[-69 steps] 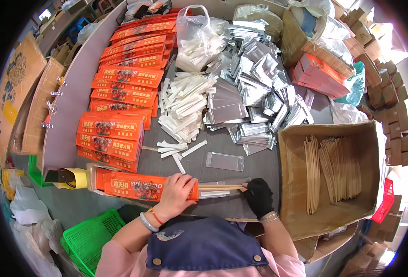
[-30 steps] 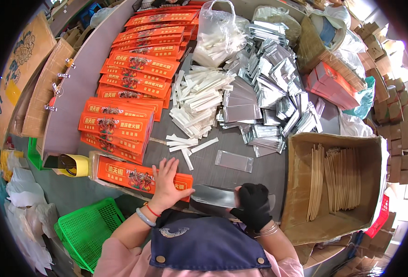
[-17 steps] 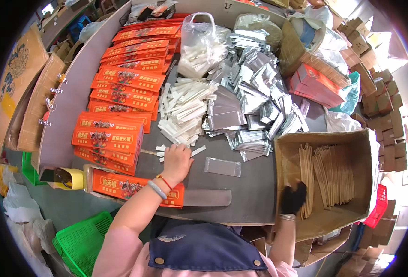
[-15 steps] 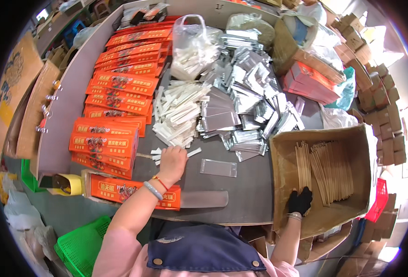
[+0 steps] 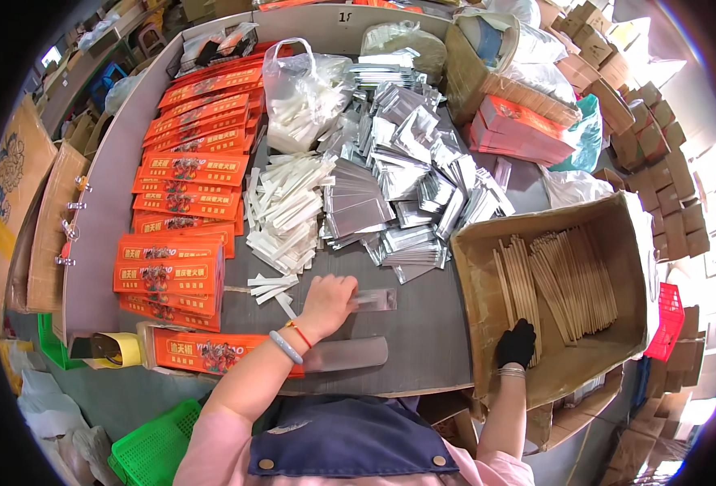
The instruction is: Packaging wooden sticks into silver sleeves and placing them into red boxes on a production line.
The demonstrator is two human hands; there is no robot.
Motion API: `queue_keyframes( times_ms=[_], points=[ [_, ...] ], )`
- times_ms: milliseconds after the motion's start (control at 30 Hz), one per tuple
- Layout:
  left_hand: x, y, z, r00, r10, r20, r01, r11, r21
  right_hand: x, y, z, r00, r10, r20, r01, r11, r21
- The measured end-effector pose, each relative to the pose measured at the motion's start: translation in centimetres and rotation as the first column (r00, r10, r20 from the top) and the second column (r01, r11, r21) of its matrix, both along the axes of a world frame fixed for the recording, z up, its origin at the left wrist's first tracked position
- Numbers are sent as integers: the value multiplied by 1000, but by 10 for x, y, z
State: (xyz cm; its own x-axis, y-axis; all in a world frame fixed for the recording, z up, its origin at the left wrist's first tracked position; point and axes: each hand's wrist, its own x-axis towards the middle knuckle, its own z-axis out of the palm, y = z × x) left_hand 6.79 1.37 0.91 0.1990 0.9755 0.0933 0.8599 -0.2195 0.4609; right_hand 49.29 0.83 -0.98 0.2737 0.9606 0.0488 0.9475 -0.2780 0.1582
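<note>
My left hand [image 5: 330,304] is over the table with its fingers curled together, at the left end of a clear plastic sleeve [image 5: 378,300]. Its fingertips are hidden, and whatever they hold does not show. Loose white paper strips [image 5: 273,286] lie to its left. Just in front of my left forearm, a clear, rounded plastic sheet [image 5: 354,354] sticks out from an orange printed packet [image 5: 204,351]. My right hand [image 5: 516,344], in a black glove, is in a cardboard box [image 5: 477,324], its fingers closed over the near ends of thin wooden chopsticks [image 5: 520,279].
Stacked orange packets [image 5: 172,271] line the table's left side. A heap of white paper strips [image 5: 289,202] and a pile of silvery clear sleeves [image 5: 415,170] fill the middle. A clear bag [image 5: 305,101] stands behind. A green basket [image 5: 155,441] is below, left.
My left hand has moved right from the loose white strips to the clear sleeve, covering its left end. My gloved right hand stays at the chopsticks, its fingers more curled. The whole view has shifted slightly.
</note>
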Motion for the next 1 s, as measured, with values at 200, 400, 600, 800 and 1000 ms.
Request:
queue_keyframes(
  times_ms=[200,400,600,800,1000],
  points=[
    [-21,-42,47,808,257,529,122,807,-578,-4,-7,28,865,-1,-501,-93,982,-162],
    [-37,-101,42,987,75,141,-58,991,-121,-56,-21,57,647,18,-762,96,990,105],
    [-60,-129,51,997,72,15,-69,988,-137,-139,-30,62,494,629,-601,-820,566,-82],
    [-33,-115,43,999,34,35,-32,997,-77,-228,-34,12,57,745,-665,-754,468,460],
    [-31,-108,33,998,6,57,-2,998,-66,-211,-42,1,361,468,-807,-626,763,162]
  ],
)
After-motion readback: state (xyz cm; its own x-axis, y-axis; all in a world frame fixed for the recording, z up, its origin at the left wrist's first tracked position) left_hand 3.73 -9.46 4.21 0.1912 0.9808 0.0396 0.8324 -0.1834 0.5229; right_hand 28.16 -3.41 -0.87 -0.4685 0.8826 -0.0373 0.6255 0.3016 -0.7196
